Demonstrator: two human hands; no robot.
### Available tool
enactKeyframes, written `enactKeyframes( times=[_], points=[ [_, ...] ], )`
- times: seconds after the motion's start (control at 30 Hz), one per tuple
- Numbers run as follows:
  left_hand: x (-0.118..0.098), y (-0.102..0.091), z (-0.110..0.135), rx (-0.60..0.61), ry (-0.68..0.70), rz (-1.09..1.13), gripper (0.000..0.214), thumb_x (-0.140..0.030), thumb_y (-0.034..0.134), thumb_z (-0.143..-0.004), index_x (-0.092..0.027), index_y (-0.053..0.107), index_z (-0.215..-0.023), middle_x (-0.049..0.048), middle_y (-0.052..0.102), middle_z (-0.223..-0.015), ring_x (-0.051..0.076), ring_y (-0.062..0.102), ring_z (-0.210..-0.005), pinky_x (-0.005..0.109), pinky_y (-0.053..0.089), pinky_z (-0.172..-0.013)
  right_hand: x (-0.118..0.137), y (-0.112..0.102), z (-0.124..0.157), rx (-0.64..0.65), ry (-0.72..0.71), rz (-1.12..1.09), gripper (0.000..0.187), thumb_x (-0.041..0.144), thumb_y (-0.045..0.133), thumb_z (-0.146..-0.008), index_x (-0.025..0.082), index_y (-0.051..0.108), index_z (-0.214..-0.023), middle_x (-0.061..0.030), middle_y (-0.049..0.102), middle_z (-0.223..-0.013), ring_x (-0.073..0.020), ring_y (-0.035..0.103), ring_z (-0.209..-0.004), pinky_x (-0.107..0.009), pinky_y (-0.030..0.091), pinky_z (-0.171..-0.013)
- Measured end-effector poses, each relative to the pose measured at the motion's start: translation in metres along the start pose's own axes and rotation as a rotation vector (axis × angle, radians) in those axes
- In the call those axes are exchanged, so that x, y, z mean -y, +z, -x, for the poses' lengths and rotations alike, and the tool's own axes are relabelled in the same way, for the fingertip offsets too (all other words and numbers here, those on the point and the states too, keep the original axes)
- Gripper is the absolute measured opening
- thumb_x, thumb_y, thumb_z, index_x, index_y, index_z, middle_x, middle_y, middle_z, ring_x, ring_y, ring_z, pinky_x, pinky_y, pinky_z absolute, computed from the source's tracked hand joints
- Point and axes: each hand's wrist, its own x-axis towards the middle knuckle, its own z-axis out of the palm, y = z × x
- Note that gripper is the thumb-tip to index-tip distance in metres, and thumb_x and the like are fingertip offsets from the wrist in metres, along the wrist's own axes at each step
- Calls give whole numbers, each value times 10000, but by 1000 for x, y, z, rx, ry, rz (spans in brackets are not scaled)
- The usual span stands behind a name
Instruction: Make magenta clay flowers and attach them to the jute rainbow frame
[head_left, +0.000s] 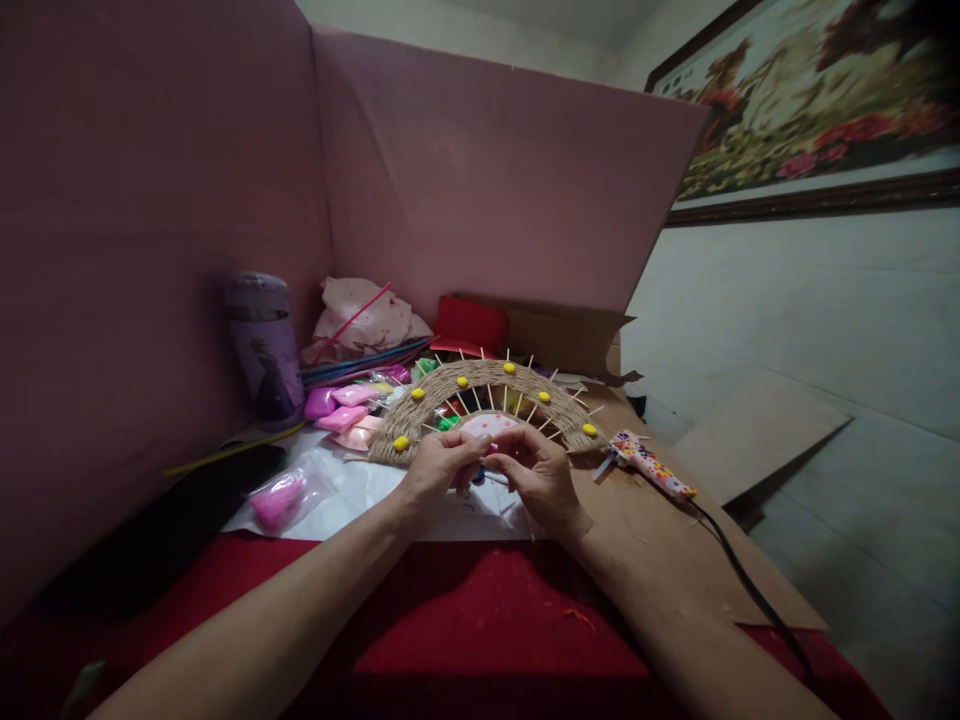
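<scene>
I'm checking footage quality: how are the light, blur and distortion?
Head view: dim overall, brightest around the white paper; same view: shadows on the red cloth between the forearms, which look stretched toward the lower edge; same view: purple tumbler slightly soft.

Tan arch [486,375] with yellow dots [509,369], flower-patterned glue gun [651,467], red cloth [442,600]

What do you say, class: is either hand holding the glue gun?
No, the glue gun lies on the brown cardboard, apart from both the left hand and the right hand.
</scene>
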Motion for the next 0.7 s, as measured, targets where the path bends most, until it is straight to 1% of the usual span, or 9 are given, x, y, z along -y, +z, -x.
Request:
enactKeyframes(
  times=[0.13,0.23,0.33,0.47,0.53,0.63,0.7],
  points=[
    [-1,2,1,29,-14,92,416,-508,630,-715,-145,513,-549,-49,409,-381,47,300,-339,207,188,-363,2,-3,-2,4,-99,65,70,268,656,-767,209,619,-766,-15,592,-762,-148,556,-702,-254,456,-577],
    [1,0,1,88,-71,124,395,-474,663,-698,-147,505,-543,-45,416,-386,51,309,-340,209,198,-359,2,-4,-3,-13,-134,87,75,255,668,-753,207,611,-740,-12,566,-762,-152,539,-727,-258,447,-596],
    [2,-2,0,135,-141,166,348,-405,712,-666,-142,511,-559,-46,428,-412,49,323,-359,200,203,-365,1,-4,-2,2,-120,122,70,247,662,-756,205,610,-734,-10,548,-756,-152,524,-732,-252,433,-580],
    [1,-2,0,141,-175,254,307,-349,741,-639,-140,520,-600,-53,427,-432,41,315,-379,186,181,-373,3,-4,-2,46,-124,94,63,271,634,-785,208,634,-793,-28,578,-820,-170,542,-796,-271,453,-623],
    [0,-1,1,143,-167,269,321,-371,740,-639,-142,517,-609,-54,426,-430,40,309,-378,184,176,-372,5,-4,-2,46,-118,70,81,290,626,-795,211,642,-794,-33,583,-823,-175,549,-800,-267,452,-601],
    [-1,0,2,127,-159,277,356,-448,707,-660,-144,524,-623,-54,417,-422,47,306,-375,185,169,-363,5,-4,-2,1,-78,44,98,306,640,-783,209,642,-769,-37,579,-824,-173,552,-784,-245,434,-538],
    [-2,1,2,108,-162,258,359,-444,709,-653,-140,524,-602,-47,421,-416,50,314,-372,188,174,-358,5,-4,-3,-21,-57,32,106,313,656,-766,208,645,-764,-39,579,-825,-171,550,-773,-237,426,-514]
  ],
)
